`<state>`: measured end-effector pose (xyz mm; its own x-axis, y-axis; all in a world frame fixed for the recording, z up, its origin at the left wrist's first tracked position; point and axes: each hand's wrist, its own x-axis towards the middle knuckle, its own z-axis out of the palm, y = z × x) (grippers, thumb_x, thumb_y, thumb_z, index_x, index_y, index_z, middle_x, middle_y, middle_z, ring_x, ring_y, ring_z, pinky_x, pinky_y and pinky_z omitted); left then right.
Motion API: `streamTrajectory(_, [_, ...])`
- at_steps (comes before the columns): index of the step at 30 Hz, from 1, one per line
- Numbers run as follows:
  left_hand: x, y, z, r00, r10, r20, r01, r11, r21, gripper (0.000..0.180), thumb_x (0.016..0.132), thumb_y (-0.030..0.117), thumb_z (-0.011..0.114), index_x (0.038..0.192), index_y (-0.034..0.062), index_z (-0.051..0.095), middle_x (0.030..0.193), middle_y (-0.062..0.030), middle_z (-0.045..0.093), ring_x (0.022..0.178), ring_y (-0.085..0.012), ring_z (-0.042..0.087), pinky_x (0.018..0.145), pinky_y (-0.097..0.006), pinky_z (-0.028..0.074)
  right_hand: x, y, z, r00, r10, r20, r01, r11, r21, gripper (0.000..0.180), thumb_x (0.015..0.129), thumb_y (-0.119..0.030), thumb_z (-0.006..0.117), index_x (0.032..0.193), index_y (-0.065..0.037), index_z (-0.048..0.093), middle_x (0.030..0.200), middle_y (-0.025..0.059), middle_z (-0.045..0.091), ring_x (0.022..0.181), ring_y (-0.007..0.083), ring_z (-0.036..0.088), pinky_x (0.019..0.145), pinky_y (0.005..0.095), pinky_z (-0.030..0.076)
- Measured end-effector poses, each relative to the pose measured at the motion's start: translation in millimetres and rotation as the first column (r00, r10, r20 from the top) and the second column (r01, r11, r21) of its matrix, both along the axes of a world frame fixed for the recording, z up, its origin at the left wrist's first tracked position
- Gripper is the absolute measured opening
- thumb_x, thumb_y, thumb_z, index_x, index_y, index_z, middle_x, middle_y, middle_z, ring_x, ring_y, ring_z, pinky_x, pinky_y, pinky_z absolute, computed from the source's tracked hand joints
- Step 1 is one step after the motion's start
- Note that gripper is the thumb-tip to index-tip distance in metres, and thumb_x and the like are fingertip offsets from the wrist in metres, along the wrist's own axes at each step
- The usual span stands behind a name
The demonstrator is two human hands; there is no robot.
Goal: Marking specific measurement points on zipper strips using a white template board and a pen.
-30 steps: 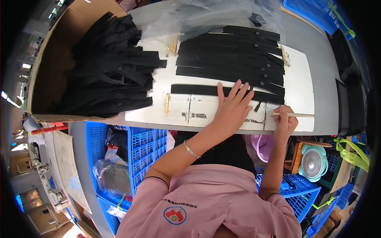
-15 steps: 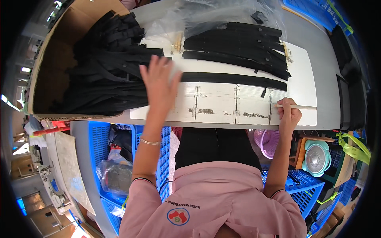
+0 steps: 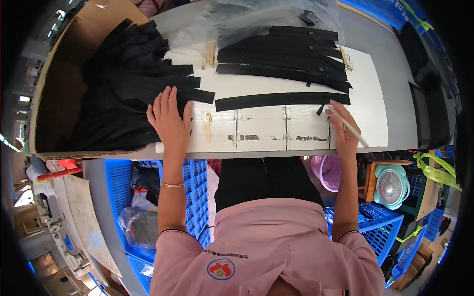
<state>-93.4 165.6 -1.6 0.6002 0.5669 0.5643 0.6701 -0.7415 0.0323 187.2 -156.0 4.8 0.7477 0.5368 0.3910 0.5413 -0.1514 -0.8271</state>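
Note:
My left hand [image 3: 170, 118] lies with fingers stretched and thumb apart on the right edge of a pile of black fabric strips [image 3: 118, 98], which fills the cardboard box. My right hand [image 3: 345, 128] is closed round a slim white pen-like stick [image 3: 356, 134], its fingertips close to the right end of a single black strip [image 3: 276, 100]. That strip lies straight across the white board [image 3: 370, 98], with a small dark tab hanging from its lower edge. Farther back, a stack of black strips [image 3: 281, 54] bears several round dots.
Dark marked lines cross the board's near part. A cardboard box [image 3: 42, 103] stands at the left and clear plastic film [image 3: 242, 19] lies at the back. Below the table edge are a blue crate [image 3: 118, 197], a pink basket [image 3: 328, 172] and a small teal fan [image 3: 391, 186].
My left hand has moved left from the single strip's end to the pile. My right hand has risen towards that strip's right end, and the pen-like stick now slants downward to the right.

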Motion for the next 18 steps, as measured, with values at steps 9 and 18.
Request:
streamTrajectory(9, [28, 10, 11, 0.986, -0.166, 0.006, 0.166, 0.985, -0.045, 0.019, 0.089, 0.009, 0.071, 0.107, 0.0114, 0.076, 0.141, -0.0079, 0.062, 0.149, -0.0318, 0.04, 0.123, -0.065, 0.008, 9, 44, 14, 0.868, 0.119, 0.481, 0.113, 0.898, -0.426, 0.043, 0.097, -0.009, 0.066, 0.139, -0.014, 0.061, 0.132, 0.0149, 0.068, 0.128, 0.0326, 0.06, 0.107, 0.0424, 0.042])
streamTrajectory(18, [56, -33, 11, 0.961, -0.274, 0.036, 0.276, 0.956, -0.097, 0.029, 0.087, 0.001, 0.067, 0.114, 0.0108, 0.072, 0.131, -0.0062, 0.068, 0.142, -0.0263, 0.049, 0.125, -0.063, 0.009, 8, 37, 5, 0.935, 0.021, 0.354, 0.056, 0.977, -0.206, 0.037, 0.101, -0.007, 0.06, 0.138, -0.009, 0.06, 0.132, 0.0183, 0.067, 0.124, 0.034, 0.062, 0.107, 0.0427, 0.043])
